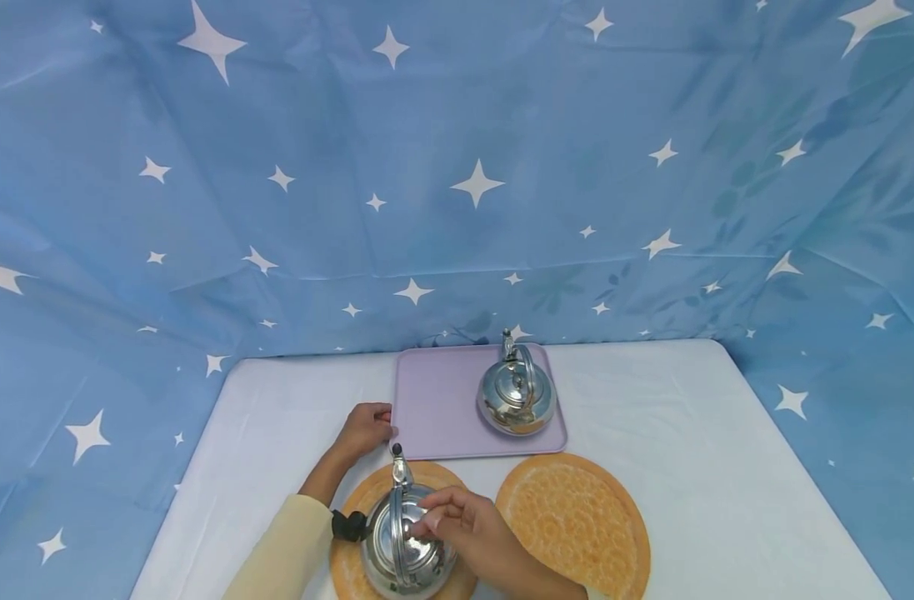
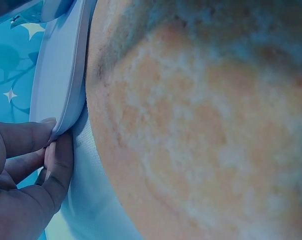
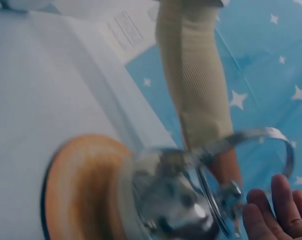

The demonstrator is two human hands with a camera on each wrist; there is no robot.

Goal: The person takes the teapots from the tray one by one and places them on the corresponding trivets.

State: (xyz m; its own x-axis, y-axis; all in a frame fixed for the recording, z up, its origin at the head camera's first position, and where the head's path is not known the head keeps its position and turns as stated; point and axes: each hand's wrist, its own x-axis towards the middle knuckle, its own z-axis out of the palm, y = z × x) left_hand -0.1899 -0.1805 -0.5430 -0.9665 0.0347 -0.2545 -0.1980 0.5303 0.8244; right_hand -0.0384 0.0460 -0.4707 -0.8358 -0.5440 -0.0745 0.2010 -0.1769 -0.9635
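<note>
A steel kettle stands on the left orange round mat, its spout pointing away from me. My right hand hovers over its lid with loosely bent fingers. In the right wrist view the fingers lie just beside the raised handle, not round it, and the kettle is blurred. My left hand pinches the front left edge of the lavender tray. The left wrist view shows the thumb and fingers on that tray's rim. A second steel kettle stands on the tray.
A second orange round mat lies bare to the right of the first. The white table runs out to the right and left. A blue starred cloth hangs behind and at both sides.
</note>
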